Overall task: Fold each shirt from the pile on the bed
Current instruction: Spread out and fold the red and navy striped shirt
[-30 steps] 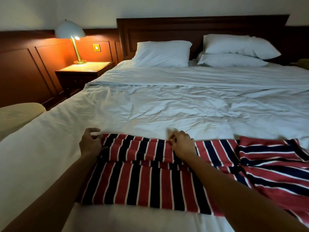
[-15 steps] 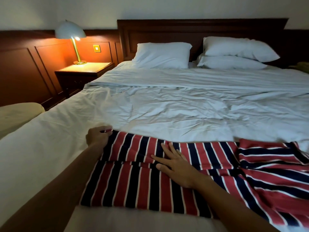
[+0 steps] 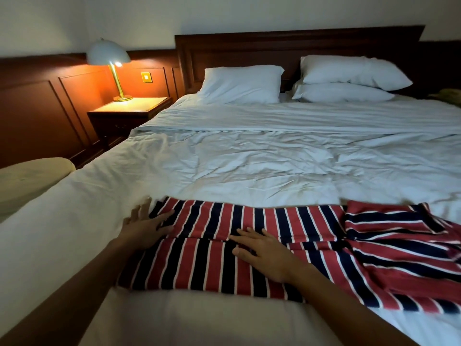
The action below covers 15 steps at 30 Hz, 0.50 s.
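Note:
A red, navy and white striped shirt (image 3: 199,265) lies spread along the near part of the white bed (image 3: 262,166), with its far edge folded over toward me and its right part bunched in loose folds. My left hand (image 3: 146,226) lies flat with spread fingers at the shirt's far left corner, half on the sheet. My right hand (image 3: 262,253) presses flat on the middle of the shirt, across the folded edge. Neither hand grips the cloth.
Three white pillows (image 3: 240,83) lean at the dark wooden headboard (image 3: 299,46). A lit lamp (image 3: 109,61) stands on a nightstand (image 3: 129,111) left of the bed. A cream cushion (image 3: 27,176) sits at the far left. The crumpled duvet covers the bed's middle.
Both hands let go of the folded edge they were pinching. The right hand went flat first, then the left opened and now lies flat at the shirt's left corner.

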Available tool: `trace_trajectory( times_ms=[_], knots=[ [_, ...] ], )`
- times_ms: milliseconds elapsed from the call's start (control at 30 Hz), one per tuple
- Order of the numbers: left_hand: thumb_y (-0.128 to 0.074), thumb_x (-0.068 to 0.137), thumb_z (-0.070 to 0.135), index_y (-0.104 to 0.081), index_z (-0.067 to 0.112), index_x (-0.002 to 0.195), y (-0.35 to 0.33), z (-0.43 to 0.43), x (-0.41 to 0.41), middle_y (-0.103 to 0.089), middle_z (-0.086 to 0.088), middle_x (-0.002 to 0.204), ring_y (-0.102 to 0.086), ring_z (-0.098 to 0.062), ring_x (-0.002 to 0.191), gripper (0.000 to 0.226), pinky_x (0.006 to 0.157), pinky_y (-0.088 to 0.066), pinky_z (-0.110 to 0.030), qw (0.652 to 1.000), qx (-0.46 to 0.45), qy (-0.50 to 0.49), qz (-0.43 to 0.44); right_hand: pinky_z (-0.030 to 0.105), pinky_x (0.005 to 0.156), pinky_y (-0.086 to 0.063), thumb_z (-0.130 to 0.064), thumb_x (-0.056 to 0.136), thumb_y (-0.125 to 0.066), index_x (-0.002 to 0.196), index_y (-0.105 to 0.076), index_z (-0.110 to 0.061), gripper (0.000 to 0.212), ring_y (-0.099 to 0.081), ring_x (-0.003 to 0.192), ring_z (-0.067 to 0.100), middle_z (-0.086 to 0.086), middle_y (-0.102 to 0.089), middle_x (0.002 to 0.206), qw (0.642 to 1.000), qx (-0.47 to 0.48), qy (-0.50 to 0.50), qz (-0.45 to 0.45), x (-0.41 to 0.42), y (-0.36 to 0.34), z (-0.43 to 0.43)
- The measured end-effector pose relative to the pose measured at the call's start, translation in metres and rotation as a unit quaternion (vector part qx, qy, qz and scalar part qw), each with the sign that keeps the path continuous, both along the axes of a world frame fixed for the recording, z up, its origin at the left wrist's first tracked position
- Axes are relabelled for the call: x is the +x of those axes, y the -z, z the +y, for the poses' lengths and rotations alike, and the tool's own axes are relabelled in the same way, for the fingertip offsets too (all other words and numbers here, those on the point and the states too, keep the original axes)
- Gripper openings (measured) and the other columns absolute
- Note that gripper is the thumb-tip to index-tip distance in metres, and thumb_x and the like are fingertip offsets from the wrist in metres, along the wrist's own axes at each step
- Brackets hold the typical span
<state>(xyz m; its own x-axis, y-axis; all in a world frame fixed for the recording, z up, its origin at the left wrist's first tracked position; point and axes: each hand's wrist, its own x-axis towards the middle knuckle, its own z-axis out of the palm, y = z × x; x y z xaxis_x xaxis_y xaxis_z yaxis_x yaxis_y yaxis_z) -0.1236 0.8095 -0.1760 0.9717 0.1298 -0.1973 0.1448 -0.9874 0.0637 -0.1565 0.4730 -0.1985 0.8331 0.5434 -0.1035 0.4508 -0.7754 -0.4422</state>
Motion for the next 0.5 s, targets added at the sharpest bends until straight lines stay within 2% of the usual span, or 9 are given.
trace_trajectory(
  times_ms=[100,167,233,333,433,500],
  knots=[
    [-0.043,0.093,0.070,-0.022,0.050,0.154,-0.006,-0.002,-0.013,-0.004,-0.013,0.163,-0.025,-0.041,0.144,0.067,0.117,-0.027,-0.052,0.996,-0.053,-0.058,-0.035,0.045,0.121,0.008,-0.081,0.078,0.007,0.156,-0.011,-0.039,0.090,0.001,0.153,0.020,0.000,-0.007,0.166,0.985,-0.079,0.127,-0.090,-0.012,-0.006,-0.008],
    [-0.057,0.084,0.071,-0.034,0.045,0.151,-0.015,-0.006,-0.019,-0.021,-0.016,0.155,-0.036,-0.040,0.138,0.076,0.116,-0.032,-0.048,0.984,-0.153,-0.078,-0.041,0.048,0.118,0.010,-0.081,0.070,0.017,0.157,-0.003,-0.037,0.099,0.006,0.152,0.028,0.004,0.000,0.166,0.972,-0.108,0.187,-0.091,-0.020,-0.006,-0.017],
    [-0.075,0.073,0.066,-0.048,0.045,0.142,-0.022,-0.003,-0.025,-0.026,-0.013,0.152,-0.037,-0.035,0.138,0.077,0.117,-0.031,-0.045,0.966,-0.247,-0.079,0.015,0.050,0.118,0.011,-0.077,0.065,0.019,0.156,0.001,-0.038,0.101,0.010,0.152,0.030,0.005,0.003,0.166,0.971,-0.126,0.192,-0.073,-0.027,0.000,-0.025],
    [-0.090,0.056,0.059,-0.056,0.044,0.134,-0.024,0.001,-0.036,-0.036,-0.005,0.152,-0.045,-0.026,0.128,0.087,0.113,-0.037,-0.044,0.943,-0.320,-0.072,0.065,0.052,0.121,0.009,-0.076,0.065,0.019,0.156,0.005,-0.040,0.098,0.013,0.151,0.030,0.004,0.005,0.166,0.972,-0.131,0.186,-0.059,-0.031,0.011,-0.031],
    [-0.089,0.067,0.037,-0.057,0.029,0.139,-0.023,-0.004,-0.041,-0.046,-0.007,0.149,-0.048,-0.020,0.114,0.079,0.101,-0.040,-0.036,0.923,-0.373,-0.091,0.019,0.052,0.120,0.011,-0.076,0.063,0.022,0.156,0.006,-0.038,0.102,0.016,0.151,0.030,0.004,0.009,0.165,0.973,-0.134,0.180,-0.061,-0.031,0.014,-0.030],
    [-0.088,0.072,0.026,-0.056,0.023,0.141,-0.025,-0.010,-0.045,-0.050,-0.009,0.145,-0.052,-0.021,0.108,0.076,0.096,-0.041,-0.035,0.902,-0.414,-0.122,0.020,0.051,0.120,0.012,-0.076,0.061,0.023,0.156,0.008,-0.036,0.104,0.018,0.150,0.030,0.004,0.011,0.165,0.975,-0.131,0.170,-0.061,-0.033,0.013,-0.029]
  ],
)
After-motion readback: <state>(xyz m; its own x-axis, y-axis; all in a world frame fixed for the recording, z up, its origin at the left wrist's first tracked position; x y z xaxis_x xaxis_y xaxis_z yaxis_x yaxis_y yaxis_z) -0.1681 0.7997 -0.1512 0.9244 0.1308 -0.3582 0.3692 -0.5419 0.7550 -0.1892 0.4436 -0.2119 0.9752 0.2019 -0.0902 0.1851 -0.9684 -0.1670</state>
